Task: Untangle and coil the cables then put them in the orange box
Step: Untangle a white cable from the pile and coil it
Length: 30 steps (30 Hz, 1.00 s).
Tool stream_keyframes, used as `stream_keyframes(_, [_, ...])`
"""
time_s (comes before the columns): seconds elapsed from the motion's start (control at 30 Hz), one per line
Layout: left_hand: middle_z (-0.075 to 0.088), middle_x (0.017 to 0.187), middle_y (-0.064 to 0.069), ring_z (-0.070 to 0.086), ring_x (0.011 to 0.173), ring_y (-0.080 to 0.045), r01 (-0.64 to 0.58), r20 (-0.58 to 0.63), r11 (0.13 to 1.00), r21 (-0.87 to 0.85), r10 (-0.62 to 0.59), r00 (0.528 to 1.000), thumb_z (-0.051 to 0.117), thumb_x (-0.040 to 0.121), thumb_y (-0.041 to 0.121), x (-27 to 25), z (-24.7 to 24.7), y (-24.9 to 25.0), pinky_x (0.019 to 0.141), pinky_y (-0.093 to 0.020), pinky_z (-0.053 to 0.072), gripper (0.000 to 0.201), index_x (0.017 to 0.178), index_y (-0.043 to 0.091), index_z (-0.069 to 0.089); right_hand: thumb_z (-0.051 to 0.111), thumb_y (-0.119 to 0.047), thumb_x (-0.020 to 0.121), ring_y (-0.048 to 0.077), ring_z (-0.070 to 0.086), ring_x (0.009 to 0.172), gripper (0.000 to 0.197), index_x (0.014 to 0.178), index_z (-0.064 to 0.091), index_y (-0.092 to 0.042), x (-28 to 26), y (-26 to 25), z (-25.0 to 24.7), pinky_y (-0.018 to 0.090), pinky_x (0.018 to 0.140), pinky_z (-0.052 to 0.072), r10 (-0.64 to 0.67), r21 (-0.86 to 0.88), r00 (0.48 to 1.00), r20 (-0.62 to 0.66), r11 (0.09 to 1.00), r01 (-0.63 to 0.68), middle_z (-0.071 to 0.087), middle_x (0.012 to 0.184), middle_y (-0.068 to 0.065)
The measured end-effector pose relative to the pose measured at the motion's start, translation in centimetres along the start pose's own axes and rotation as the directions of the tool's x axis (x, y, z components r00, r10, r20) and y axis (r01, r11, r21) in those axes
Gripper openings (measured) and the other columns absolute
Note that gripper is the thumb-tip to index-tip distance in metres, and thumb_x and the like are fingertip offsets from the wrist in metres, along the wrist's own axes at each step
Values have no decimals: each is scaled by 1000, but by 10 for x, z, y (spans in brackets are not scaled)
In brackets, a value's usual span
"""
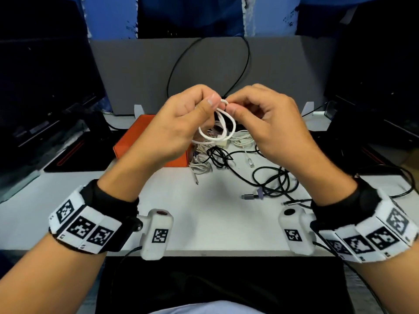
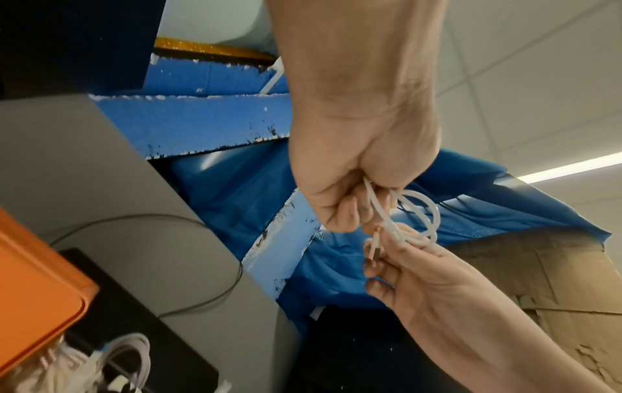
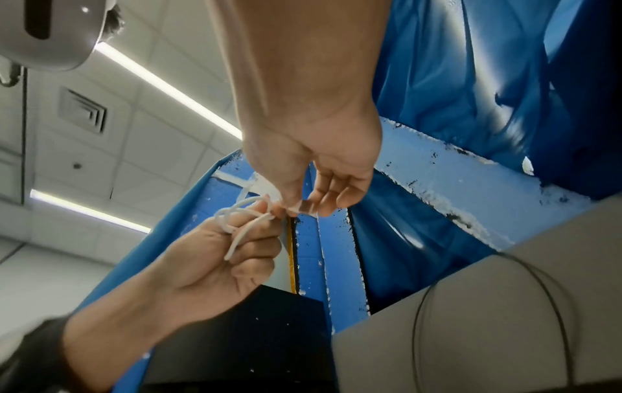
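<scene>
Both hands are raised above the table with a white cable (image 1: pixel 217 130) wound into a small coil between them. My left hand (image 1: pixel 210 99) grips the coil's top with thumb and curled fingers, and the loops hang below it. My right hand (image 1: pixel 233 104) pinches the cable right beside the left thumb. In the left wrist view the white cable (image 2: pixel 422 212) loops out of my left hand (image 2: pixel 346 215), and its plug end lies in the right hand (image 2: pixel 387 252). The orange box (image 1: pixel 128 145) stands on the table under my left hand.
Tangled black cables (image 1: pixel 272 177) and loose white cables (image 1: pixel 243 139) lie on the white table (image 1: pixel 204 211) right of the box. A grey panel (image 1: pixel 136 71) with a black wire loop stands behind. Dark monitors flank both sides.
</scene>
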<state>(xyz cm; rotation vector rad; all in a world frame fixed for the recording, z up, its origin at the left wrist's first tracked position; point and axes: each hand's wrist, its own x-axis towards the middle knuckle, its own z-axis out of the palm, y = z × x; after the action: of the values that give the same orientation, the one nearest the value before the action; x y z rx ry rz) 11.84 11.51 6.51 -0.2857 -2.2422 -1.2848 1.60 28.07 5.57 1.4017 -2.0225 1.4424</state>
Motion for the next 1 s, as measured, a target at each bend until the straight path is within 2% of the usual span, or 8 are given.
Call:
stream_keyframes(0.07, [38,63,-7,37,57,-16,1,-13,997,-80,-2,1000,38,111,23,0,10,-1,56,-24,36,20,104,9,51,67,-18,100,27,71,81,11,100,77,-14,0,-3,3,40,77,60,92,237,996,16,967,-93,75,89,8])
stream_keyframes(0.2, [42,59,4,41,53,-13,1,-39,993,-119,-6,999,39,111,22,1,12,-1,56,-26,37,11,113,11,43,64,-10,99,18,68,75,7,99,71,-10,-2,-4,13,27,68,54,325,572,925,195,729,-376,75,83,9])
stream_keyframes(0.33, [57,61,-2,53,56,-19,-120,-127,909,399,184,975,52,107,27,-3,11,-3,55,-33,42,10,111,20,47,62,-12,99,15,71,81,7,101,69,-12,-4,1,17,29,83,53,400,657,840,366,528,-538,76,87,2])
stream_keyframes(0.47, [63,72,5,61,65,-14,-145,-187,828,542,287,939,53,107,32,-4,13,-11,57,-31,48,19,108,14,58,58,-13,101,13,74,83,17,111,71,-9,-4,-3,18,21,71,59,430,694,786,444,389,-606,76,96,6])
stream_keyframes(0.57, [67,76,3,61,64,-17,-141,-212,756,639,350,912,52,106,35,-3,10,-19,58,-38,49,26,106,11,62,54,-40,102,16,74,87,36,114,71,-11,-3,-4,14,29,84,58,451,672,728,517,313,-671,75,102,6])
stream_keyframes(0.67, [66,75,6,60,63,-14,-121,-238,756,643,348,907,51,106,36,-2,9,-22,58,-34,49,27,105,10,62,54,-50,97,13,70,92,39,109,71,-17,-5,-7,14,35,95,46,411,630,729,548,371,-683,75,97,1])
stream_keyframes(0.8, [56,64,14,55,61,-9,-104,-225,814,571,277,934,54,106,31,0,6,-20,56,-15,38,22,100,12,62,60,-32,99,7,63,80,17,90,63,-18,-7,-9,16,30,83,40,368,629,773,517,449,-634,66,82,-9])
stream_keyframes(1.0, [63,69,3,59,64,-15,-79,-146,833,547,188,971,51,107,35,1,2,-16,55,-28,43,20,101,18,60,71,-17,93,2,65,79,11,101,64,-14,-8,-12,22,21,73,46,332,535,874,355,695,-481,71,83,-10])
